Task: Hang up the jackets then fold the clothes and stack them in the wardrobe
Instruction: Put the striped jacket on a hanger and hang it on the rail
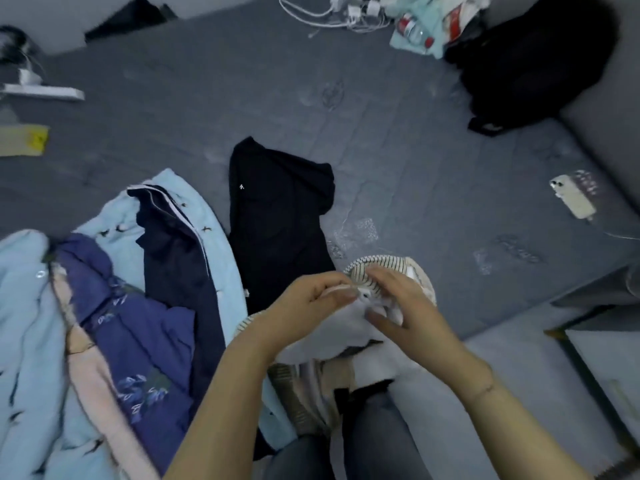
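1. The person stands at the near edge of the bed [398,109], both hands meeting over a striped garment [384,263] bunched with pale cloth against their legs.
2. The left hand [304,303] pinches the garment's edge, fingers curled round the fabric; the right hand [401,299] has its fingertips curled onto the same bunch, thumb lying looser beneath.
3. The garment sits directly under both grips, most of it spilling down toward the person, so neither hand is nearer.
4. Its long axis cannot be told while it is crumpled; I judge it needs shaking out flat on the bed first.
5. A black top [277,220] lies just beyond the hands, lengthwise away from them.
6. A heap of pale blue and purple clothes [114,306] lies to the left, unfolded.
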`<move>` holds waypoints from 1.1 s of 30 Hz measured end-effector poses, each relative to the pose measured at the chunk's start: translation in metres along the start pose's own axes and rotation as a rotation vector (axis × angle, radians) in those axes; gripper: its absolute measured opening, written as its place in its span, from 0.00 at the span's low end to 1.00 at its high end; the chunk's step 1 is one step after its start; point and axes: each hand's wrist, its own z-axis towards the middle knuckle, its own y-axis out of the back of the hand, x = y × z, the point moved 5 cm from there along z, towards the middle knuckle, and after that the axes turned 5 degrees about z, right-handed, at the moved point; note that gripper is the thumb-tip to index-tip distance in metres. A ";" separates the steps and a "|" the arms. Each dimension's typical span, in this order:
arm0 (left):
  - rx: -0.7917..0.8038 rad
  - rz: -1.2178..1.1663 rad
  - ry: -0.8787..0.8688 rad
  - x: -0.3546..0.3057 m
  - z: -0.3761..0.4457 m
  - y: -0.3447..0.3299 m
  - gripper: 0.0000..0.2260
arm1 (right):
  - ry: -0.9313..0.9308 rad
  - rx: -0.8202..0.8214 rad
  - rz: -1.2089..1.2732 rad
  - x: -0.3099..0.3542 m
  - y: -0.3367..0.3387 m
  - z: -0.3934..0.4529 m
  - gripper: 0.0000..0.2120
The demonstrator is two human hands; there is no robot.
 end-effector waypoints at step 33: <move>0.520 0.063 -0.402 -0.224 -0.121 -0.262 0.16 | -0.058 -1.638 0.909 0.106 0.171 -0.492 0.19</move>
